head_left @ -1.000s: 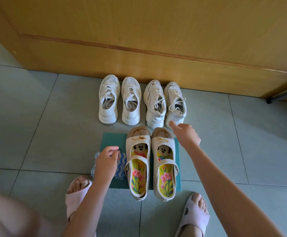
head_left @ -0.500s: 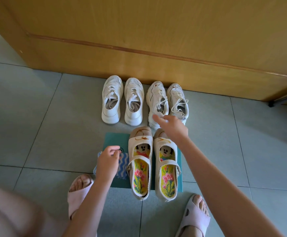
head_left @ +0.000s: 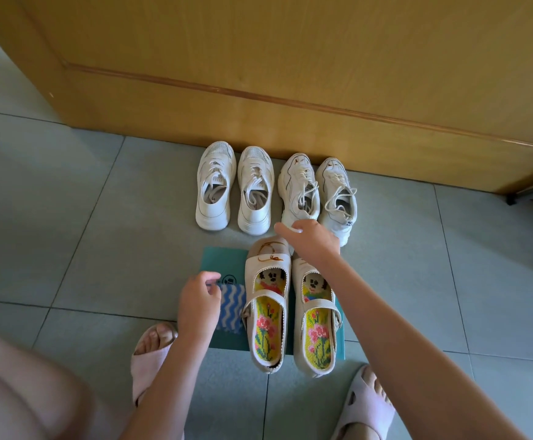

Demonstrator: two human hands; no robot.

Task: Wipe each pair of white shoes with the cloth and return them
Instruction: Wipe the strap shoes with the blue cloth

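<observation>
Two pairs of white sneakers stand against the wooden door: a plain pair [head_left: 234,188] on the left and a laced chunky pair [head_left: 319,192] on the right. Nearer me, a cream strap pair with embroidered flower insoles [head_left: 290,315] rests on a teal mat [head_left: 214,265]. A blue-and-white wavy cloth [head_left: 232,308] lies on the mat beside those shoes. My right hand [head_left: 313,241] hovers over the toes of the strap pair, fingers spread, just short of the laced pair's heel. My left hand [head_left: 197,300] hangs loosely curled above the cloth, holding nothing.
A yellow wooden door [head_left: 290,74] closes off the far side. Grey floor tiles [head_left: 68,233] spread all around. My feet in pale slippers [head_left: 151,357] [head_left: 365,404] sit at the near edge, and my knee fills the lower left corner.
My right hand has swept leftward from the right laced sneaker's heel to above the strap shoes' toes. The left hand stays over the cloth.
</observation>
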